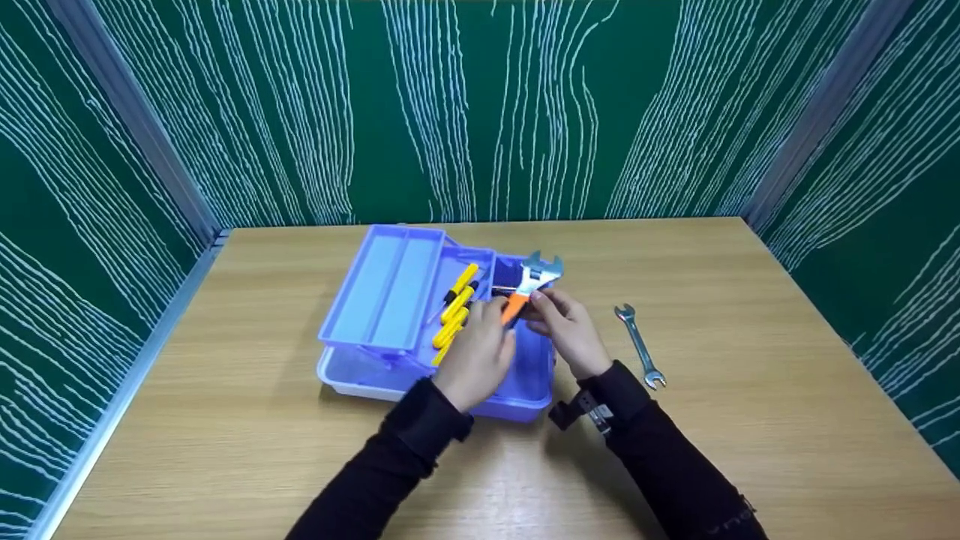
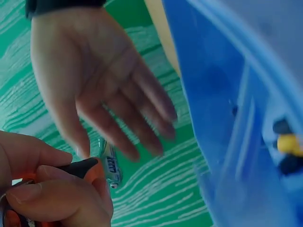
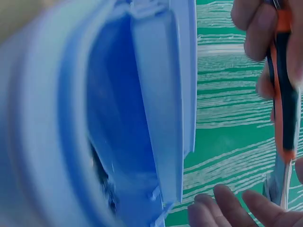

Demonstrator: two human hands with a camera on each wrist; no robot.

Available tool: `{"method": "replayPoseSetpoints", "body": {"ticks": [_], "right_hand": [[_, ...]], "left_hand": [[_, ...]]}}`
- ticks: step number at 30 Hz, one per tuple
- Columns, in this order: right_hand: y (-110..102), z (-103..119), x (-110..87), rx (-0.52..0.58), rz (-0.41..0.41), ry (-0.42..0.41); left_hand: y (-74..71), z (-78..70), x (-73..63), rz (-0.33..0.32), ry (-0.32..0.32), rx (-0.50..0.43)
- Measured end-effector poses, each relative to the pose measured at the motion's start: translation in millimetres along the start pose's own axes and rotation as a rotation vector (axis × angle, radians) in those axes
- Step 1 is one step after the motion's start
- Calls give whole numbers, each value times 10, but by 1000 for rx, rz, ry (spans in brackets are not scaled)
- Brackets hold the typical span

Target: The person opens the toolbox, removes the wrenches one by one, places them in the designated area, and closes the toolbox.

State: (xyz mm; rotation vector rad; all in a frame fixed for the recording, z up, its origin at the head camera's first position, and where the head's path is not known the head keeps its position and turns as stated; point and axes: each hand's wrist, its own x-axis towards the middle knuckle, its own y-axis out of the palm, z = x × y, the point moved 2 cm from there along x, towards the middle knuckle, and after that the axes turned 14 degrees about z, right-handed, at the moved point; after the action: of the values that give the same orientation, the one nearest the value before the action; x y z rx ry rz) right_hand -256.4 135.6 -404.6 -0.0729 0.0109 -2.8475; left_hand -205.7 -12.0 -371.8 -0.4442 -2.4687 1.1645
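My left hand [image 1: 476,360] grips an adjustable wrench [image 1: 534,276] by its orange and black handle, its steel jaws pointing away from me above the toolbox. In the left wrist view the fingers curl round that handle [image 2: 85,166]. Beside it my right hand [image 1: 568,331] spreads its fingers, which look straight in the left wrist view; the thumb is close to the handle, and I cannot tell whether it touches. Beneath both hands stands an open purple toolbox [image 1: 442,391]. Several yellow-handled screwdrivers [image 1: 457,304] lie in its tray, partly hidden by the left hand.
A double open-ended wrench [image 1: 639,346] lies on the wooden table [image 1: 750,360] to the right of the toolbox. The toolbox's raised divided tray [image 1: 382,289] reaches out to the left. Green walls with white wavy lines [image 1: 525,112] enclose the table's back and sides.
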Motion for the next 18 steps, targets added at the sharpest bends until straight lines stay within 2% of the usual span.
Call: {"method": "replayPoseSetpoints", "body": {"ticks": [3,8,13,18], "right_hand": [[72,-18,-21,62,-7,-10],[161,-69,-58,91,-68,11],[173,-108,-73,152,-67,81],[88,-87,-79,182,-32,147]], "left_hand": [[113,-34,-21,-15,-9,-5],[261,-56,-43,-19,-42,-38],[304,-57,-58,35,-72,-49],[282,-44,-81,129,-65,-142]]}}
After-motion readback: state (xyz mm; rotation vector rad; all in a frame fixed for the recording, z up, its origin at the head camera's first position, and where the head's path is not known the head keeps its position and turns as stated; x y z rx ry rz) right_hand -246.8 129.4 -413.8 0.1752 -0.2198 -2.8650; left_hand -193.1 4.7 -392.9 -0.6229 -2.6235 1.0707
